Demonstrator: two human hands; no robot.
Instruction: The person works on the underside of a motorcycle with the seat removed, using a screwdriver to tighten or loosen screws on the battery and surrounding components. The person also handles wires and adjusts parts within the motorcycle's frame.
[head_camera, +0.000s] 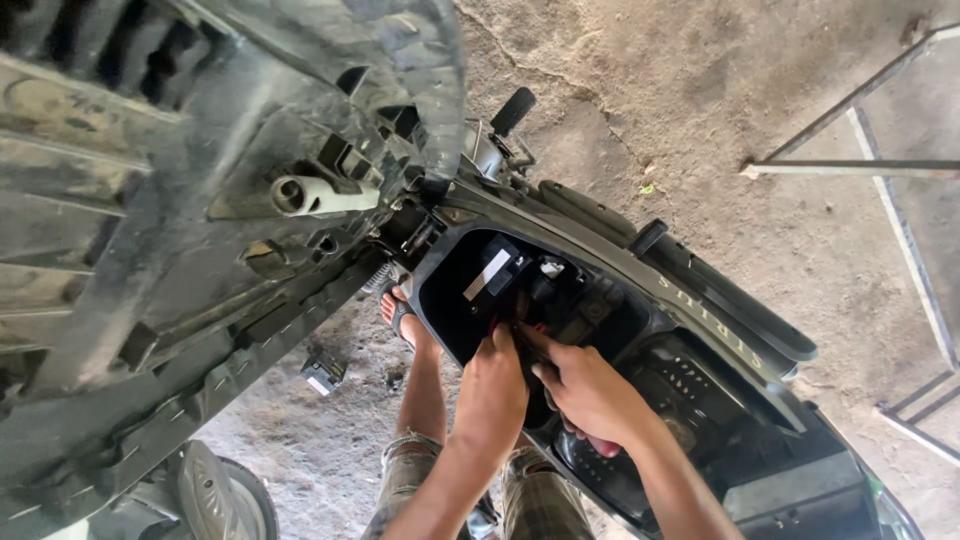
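The left hand (492, 385) and right hand (588, 390) meet, fingers curled, inside the motorcycle's open under-seat compartment (450, 300); whether they grip anything cannot be told. Beyond them sits a black battery box (492, 270). The raised seat underside (200, 200) looms left, above the concrete floor (700, 100).

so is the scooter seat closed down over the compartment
No, the seat is lifted up, underside showing, while both hands reach into the open compartment.

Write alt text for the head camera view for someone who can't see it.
Two bare hands, left hand and right hand, reach together into a motorcycle's open under-seat compartment among wiring. The raised seat's black underside fills the left, above a dusty concrete floor.
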